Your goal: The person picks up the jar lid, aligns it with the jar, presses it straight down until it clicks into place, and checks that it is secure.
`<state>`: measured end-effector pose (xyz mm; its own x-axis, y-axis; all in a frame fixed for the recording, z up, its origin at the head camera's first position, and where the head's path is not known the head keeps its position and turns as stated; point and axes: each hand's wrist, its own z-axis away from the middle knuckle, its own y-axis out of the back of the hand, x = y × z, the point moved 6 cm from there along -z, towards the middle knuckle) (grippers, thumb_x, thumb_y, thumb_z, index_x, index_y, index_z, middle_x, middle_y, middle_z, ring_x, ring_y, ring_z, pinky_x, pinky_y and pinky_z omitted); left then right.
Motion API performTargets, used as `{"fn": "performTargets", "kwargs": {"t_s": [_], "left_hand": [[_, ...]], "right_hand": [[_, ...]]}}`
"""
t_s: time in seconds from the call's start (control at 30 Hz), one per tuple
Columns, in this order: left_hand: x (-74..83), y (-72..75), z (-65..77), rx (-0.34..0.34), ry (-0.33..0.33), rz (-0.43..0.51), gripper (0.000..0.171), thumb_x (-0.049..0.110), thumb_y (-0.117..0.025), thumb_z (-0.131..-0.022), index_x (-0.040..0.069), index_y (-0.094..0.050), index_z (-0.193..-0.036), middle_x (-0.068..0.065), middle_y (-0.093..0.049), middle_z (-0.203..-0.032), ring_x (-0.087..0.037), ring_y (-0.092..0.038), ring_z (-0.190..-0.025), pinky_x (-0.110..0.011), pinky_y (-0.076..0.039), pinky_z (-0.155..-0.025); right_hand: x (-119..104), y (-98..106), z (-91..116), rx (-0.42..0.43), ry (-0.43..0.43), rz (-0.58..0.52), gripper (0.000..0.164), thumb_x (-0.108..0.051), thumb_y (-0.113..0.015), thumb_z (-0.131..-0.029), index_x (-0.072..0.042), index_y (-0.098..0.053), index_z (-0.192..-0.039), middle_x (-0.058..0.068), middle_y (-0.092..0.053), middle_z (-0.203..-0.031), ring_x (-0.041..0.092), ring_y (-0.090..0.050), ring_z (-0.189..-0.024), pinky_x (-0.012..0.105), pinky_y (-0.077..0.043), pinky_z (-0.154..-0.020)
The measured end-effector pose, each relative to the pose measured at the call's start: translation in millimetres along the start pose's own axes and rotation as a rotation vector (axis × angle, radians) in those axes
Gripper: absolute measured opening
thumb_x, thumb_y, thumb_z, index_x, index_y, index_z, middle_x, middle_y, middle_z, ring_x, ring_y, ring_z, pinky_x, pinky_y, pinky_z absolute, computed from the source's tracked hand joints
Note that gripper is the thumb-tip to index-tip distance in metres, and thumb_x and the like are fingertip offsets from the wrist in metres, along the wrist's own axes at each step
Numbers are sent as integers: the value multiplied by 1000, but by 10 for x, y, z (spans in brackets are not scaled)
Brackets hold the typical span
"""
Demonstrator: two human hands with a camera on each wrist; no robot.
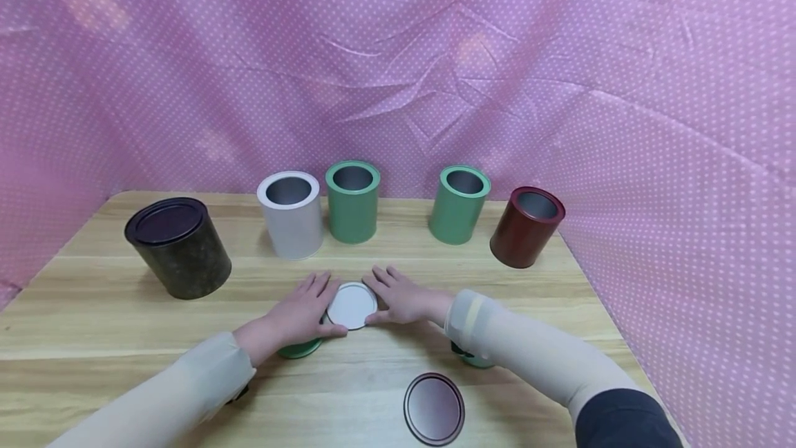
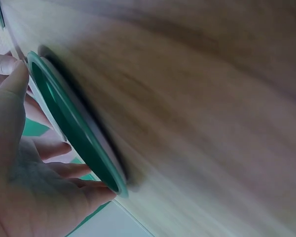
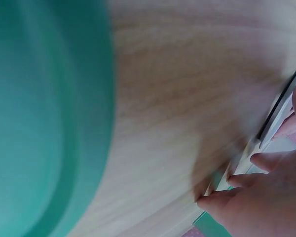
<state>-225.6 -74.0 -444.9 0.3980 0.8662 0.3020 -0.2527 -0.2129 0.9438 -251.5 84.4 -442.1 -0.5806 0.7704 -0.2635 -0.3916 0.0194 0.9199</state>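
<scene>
In the head view we see the white lid (image 1: 352, 306) between both hands. The left hand (image 1: 302, 311) is at its left rim, the right hand (image 1: 404, 298) at its right; on each, the fingers are loosely extended, the thumb apart. Just left of the white lid, we find a green lid (image 1: 300, 349) partly under the left hand; nearer us and to its right are a dark red lid (image 1: 434, 409) and a second green lid (image 1: 477, 361), mostly behind the sleeve (image 1: 516, 341). Beyond the white lid stand a white can (image 1: 294, 230), two green cans (image 1: 354, 216) and a dark red can (image 1: 522, 234); well to its left is a lidded black can (image 1: 186, 261).

In the left wrist view, we see the nearer green lid in front of the left hand's relaxed fingers.

In the right wrist view, the right hand's extended fingers are beside the white lid's rim; we cannot tell whether the lid is raised.
</scene>
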Motion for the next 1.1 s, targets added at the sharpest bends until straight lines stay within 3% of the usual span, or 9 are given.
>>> {"fn": "performTargets", "kwargs": {"t_s": [0.57, 1.1], "left_hand": [[-18, 76, 18, -38, -4, 57, 88, 51, -71, -83, -2, -39, -145, -29, -29, -153, -51, -24, -141, -64, -31, -109], [-43, 81, -75, -52, 9, -22, 88, 54, -71, -82, -2, -43, -143, -27, -35, -151, -50, -30, -139, -63, -34, -108]], "right_hand": [[-29, -25, -33, 9, -27, 21, 84, -50, -65, -88, -12, -28, -153, 17, -15, -161, 42, -13, -147, 49, -19, -120], [5, -1, -67, 17, -44, -19, 81, -49, -66, -87, -17, -30, -152, 15, -16, -161, 41, -14, -147, 49, -20, -120]]}}
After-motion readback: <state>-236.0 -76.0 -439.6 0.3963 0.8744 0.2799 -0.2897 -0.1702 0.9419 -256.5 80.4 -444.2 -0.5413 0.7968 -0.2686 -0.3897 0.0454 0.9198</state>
